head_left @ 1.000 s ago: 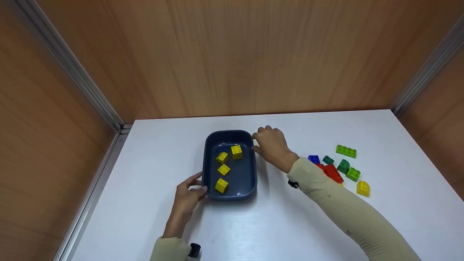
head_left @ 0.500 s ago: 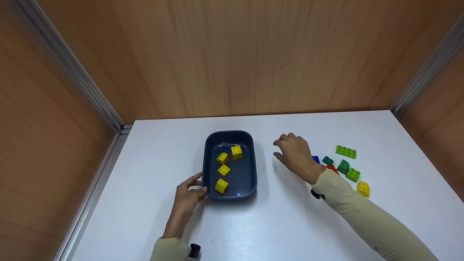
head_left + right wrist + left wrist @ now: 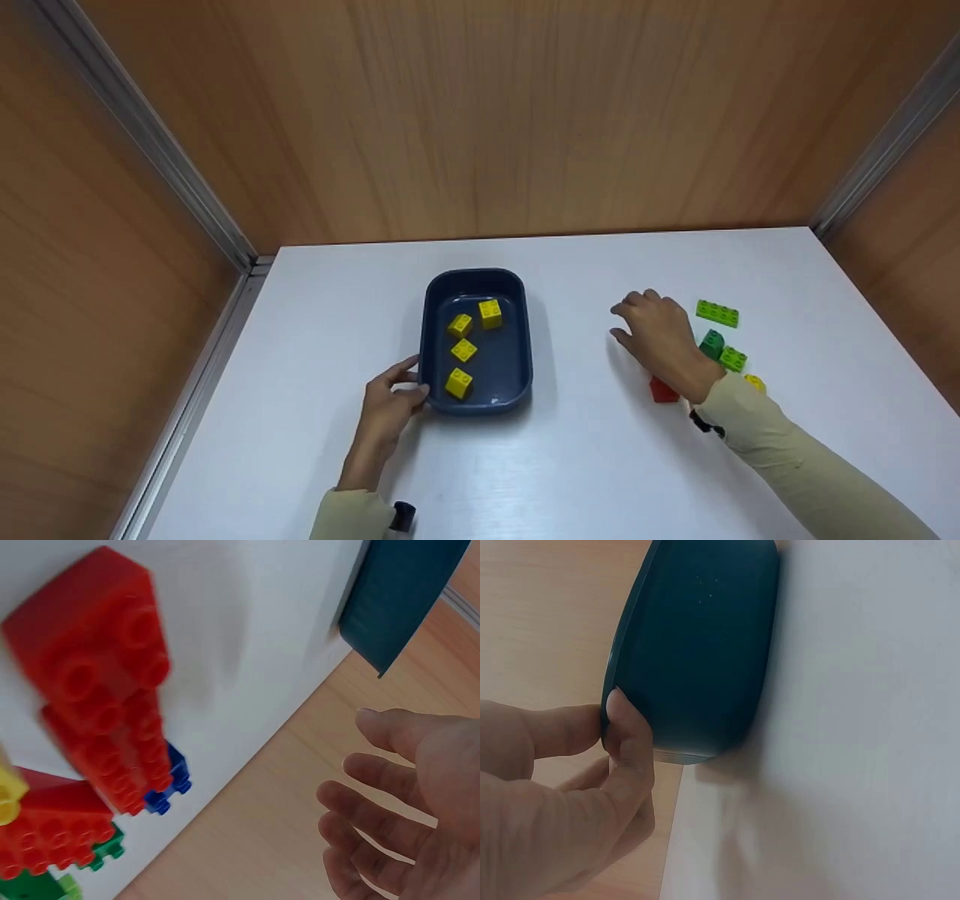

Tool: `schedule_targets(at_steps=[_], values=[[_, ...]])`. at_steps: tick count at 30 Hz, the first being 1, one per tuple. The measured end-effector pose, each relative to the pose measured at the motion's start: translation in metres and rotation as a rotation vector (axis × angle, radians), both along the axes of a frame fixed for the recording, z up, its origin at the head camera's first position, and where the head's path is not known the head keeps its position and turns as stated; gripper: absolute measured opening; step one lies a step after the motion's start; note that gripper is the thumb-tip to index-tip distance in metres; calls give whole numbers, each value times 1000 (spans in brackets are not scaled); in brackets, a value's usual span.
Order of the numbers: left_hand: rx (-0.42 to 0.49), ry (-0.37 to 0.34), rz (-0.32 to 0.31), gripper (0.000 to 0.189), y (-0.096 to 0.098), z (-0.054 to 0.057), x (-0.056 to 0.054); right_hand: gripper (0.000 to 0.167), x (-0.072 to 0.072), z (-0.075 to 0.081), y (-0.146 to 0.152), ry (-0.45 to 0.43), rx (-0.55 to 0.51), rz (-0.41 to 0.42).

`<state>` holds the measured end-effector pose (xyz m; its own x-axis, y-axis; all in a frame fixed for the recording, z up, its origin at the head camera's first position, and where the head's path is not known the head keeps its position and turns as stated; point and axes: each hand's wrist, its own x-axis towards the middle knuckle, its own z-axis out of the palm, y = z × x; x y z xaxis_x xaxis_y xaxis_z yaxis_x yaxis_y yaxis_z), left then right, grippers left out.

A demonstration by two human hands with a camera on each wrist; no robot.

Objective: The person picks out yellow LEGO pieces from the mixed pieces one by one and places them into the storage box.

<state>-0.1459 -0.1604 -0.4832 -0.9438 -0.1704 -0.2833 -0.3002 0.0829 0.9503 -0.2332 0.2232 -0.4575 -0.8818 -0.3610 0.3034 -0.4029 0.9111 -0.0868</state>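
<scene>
My left hand point(image 3: 386, 416) pinches the near left rim of a dark blue plastic tray point(image 3: 504, 371) between thumb and fingers. Inside the tray lie several yellow toy building bricks point(image 3: 459, 382), spread mostly along its left half. In the left wrist view the tray's outer side point(image 3: 697, 637) faces the camera. Over the loose bricks on the right, my right hand point(image 3: 660, 337) hovers with parted fingers and holds nothing. The right wrist view shows red bricks point(image 3: 105, 630), a blue brick point(image 3: 176, 776) and part of a yellow brick point(image 3: 9, 791) below and beside that hand.
Beyond the right wrist lie a light green long brick point(image 3: 718, 313), a dark green brick point(image 3: 712, 343) and a smaller light green brick point(image 3: 733, 358). The forearm partly covers the pile. Wooden panels point(image 3: 480, 120) wall the white table point(image 3: 337, 322) at back and sides.
My right hand has left the tray's right rim and moved right, over the loose bricks. The left hand and the tray have stayed in place.
</scene>
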Motion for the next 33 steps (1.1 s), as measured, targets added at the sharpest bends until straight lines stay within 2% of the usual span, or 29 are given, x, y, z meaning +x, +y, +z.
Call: schedule_targets(at_steps=[7, 14, 25, 33], values=[[3, 15, 2, 54, 1, 1, -1, 30, 12, -8, 23, 37, 48, -5], [3, 7, 2, 54, 1, 1, -2, 36, 29, -11, 39, 17, 51, -27], [-15, 2, 4, 54, 1, -1, -1, 38, 57, -19, 63, 131, 29, -40], [-4, -2, 5, 54, 1, -1, -1, 43, 75, -21, 79, 115, 7, -67]])
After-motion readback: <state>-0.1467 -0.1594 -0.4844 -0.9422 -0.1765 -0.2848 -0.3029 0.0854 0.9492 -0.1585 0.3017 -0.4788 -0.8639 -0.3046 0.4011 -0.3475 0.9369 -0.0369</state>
